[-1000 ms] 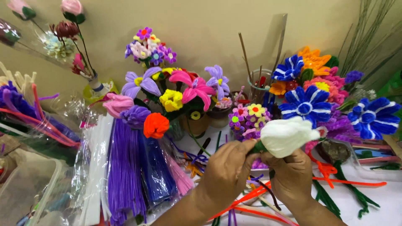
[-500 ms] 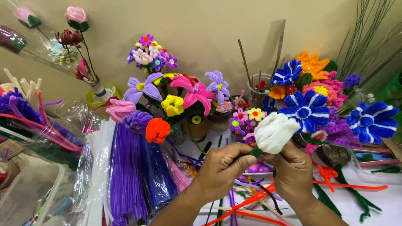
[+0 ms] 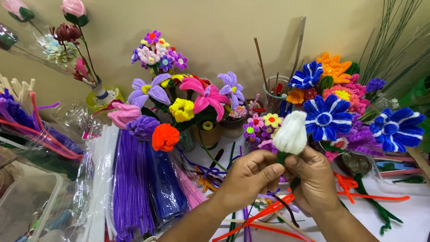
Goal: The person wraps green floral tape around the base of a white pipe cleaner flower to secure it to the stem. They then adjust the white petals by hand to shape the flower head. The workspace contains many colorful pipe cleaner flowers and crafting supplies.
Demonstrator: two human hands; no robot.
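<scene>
1. Behind the work table stands a plain beige wall (image 3: pixel 233 27), and in front of it there are many handmade flowers of fuzzy wire.
2. The white table (image 3: pixel 416 215) is covered with loose orange, green and purple wire pieces.
3. The left hand (image 3: pixel 248 179) is closed; its thumb and fingers pinch the green base just under the white flower bud (image 3: pixel 292 132).
4. The right hand (image 3: pixel 316 179) is also closed around the green stem below the bud, and it touches the left hand.
5. The white flower bud stands upright above both hands, in the middle of the view, in front of the blue and white flower (image 3: pixel 329 117).
6. At the left of the hands lie packs of purple and blue wire sticks (image 3: pixel 139 188) in clear plastic.
7. An orange pompom flower (image 3: pixel 165 136) stands above these packs, beside a pink flower (image 3: pixel 206 97) and a yellow one (image 3: pixel 182 109).
8. At the right stands a second blue and white flower (image 3: pixel 396 127), and behind it an orange flower (image 3: pixel 333 66).
9. A clear cup with sticks (image 3: pixel 275 96) is near the wall, between the two flower groups.
</scene>
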